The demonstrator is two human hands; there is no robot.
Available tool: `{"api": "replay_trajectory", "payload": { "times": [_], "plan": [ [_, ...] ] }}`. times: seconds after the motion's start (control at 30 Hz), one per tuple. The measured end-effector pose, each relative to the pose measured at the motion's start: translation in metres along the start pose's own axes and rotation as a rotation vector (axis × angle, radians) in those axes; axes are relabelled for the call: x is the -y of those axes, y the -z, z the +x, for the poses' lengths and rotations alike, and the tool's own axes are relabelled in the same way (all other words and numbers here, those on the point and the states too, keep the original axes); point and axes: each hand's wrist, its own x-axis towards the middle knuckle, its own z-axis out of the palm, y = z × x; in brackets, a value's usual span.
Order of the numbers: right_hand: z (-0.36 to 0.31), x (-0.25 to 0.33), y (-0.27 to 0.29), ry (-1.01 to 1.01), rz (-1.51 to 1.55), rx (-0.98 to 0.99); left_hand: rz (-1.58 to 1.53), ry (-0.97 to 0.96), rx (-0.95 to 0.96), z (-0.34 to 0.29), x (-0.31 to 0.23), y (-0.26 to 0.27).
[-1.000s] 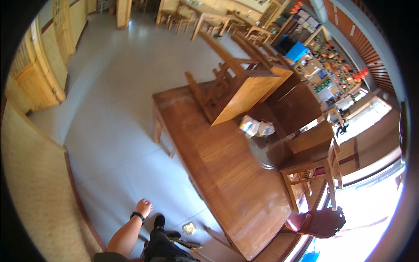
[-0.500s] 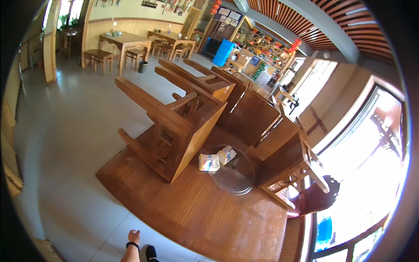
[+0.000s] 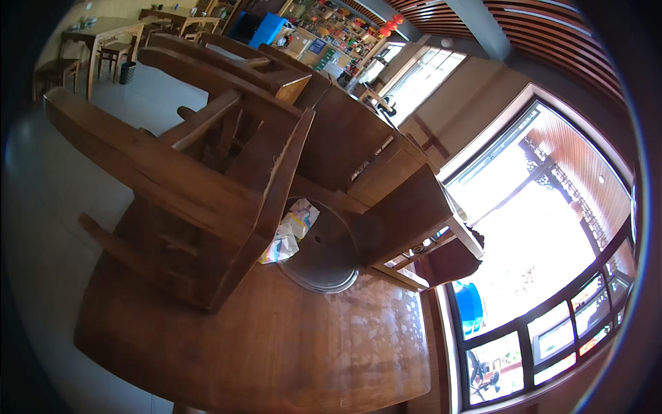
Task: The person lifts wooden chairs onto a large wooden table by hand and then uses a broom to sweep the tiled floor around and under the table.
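Neither of my hands shows at this moment. In front of me stands a brown wooden table (image 3: 276, 338) with a curved near edge. On its left side a wooden stool (image 3: 200, 186) lies tipped over, its legs pointing left. Farther back, another stool (image 3: 276, 72) is tipped the same way. A round glass turntable (image 3: 321, 255) sits on the table, with two white packets with coloured print, one nearer (image 3: 279, 246) and one farther (image 3: 301, 217), at its left edge. Right of the turntable, another tipped stool (image 3: 407, 221) rests on the tabletop.
A large bright window (image 3: 531, 228) runs along the right side, with a blue object (image 3: 469, 308) beyond it. At the far left, a smaller table (image 3: 103, 29) with stools stands on the grey floor, a dark bin (image 3: 127, 72) beside it. Blue crates (image 3: 269, 29) and filled shelves line the back.
My view has swung right and come closer to the table, so the stools look larger and farther left. A hand with a black wristband, earlier at the lower left, has left the picture.
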Motion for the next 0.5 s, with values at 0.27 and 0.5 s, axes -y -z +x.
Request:
{"api": "replay_trajectory", "payload": {
  "times": [0.27,0.5],
  "plan": [
    [-0.027,0.015,-0.016,-0.079,-0.014,-0.033,-0.074,0.127,0.034,-0.013,0.041,0.009],
    [-0.020,0.033,-0.025,-0.062,-0.021,-0.026,-0.143,0.183,0.058,-0.043,0.046,0.021]
  ]
}}
